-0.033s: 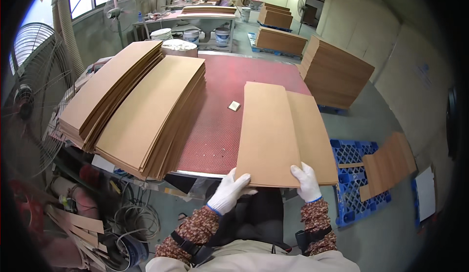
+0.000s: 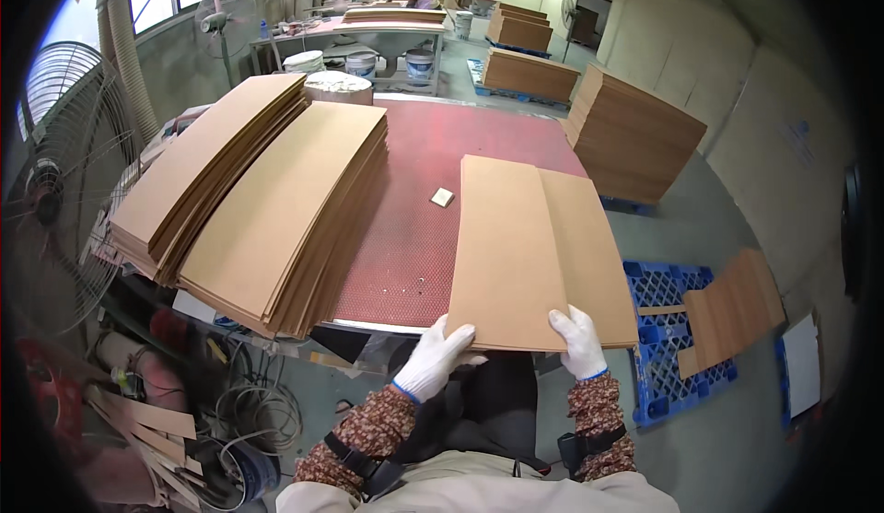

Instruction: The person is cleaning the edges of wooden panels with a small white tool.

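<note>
The left hand (image 2: 433,363), white-gloved, grasps the near left corner of the upper board (image 2: 506,255), thumb on top and fingers beneath. The right hand (image 2: 578,343), gloved likewise, grips that board's near edge by its right corner, thumb on its face; its fingers seem to curl underneath, though the board largely hides them. The upper board stretches forward from between both sets of fingers, overlapping a lower board (image 2: 594,246) that shows ahead and to the right of the right fingers. Both lie on the red tabletop (image 2: 396,264). Straight ahead of the left fingers is a small pale block (image 2: 441,198); to their left stand two board stacks (image 2: 285,200). Right of the right fingers, a blue pallet (image 2: 656,366) carries brown boards (image 2: 737,315)
</note>
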### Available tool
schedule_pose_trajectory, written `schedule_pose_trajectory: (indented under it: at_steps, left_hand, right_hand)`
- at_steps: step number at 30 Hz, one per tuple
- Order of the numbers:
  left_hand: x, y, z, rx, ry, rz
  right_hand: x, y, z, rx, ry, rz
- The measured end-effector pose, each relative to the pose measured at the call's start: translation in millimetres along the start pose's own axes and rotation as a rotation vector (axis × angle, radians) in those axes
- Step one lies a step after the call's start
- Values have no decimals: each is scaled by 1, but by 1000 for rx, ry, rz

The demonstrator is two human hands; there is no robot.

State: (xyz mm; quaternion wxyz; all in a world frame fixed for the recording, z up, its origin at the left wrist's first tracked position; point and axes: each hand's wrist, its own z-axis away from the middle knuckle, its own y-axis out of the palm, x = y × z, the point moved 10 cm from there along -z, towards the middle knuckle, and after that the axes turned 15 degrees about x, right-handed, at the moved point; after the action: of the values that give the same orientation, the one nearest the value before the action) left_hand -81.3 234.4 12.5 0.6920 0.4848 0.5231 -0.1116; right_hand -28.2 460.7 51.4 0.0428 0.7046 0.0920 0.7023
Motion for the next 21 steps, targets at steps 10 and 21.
schedule_pose_trajectory:
  at_steps: [10, 21]
  left_hand:
    - [-7, -17, 0, -278, -224, -432]
    - [-30, -11, 20, -342, -445, -1361]
  right_hand:
    - [13, -21, 7, -241, 445, 936]
    - [14, 8, 50, -19, 0, 1544]
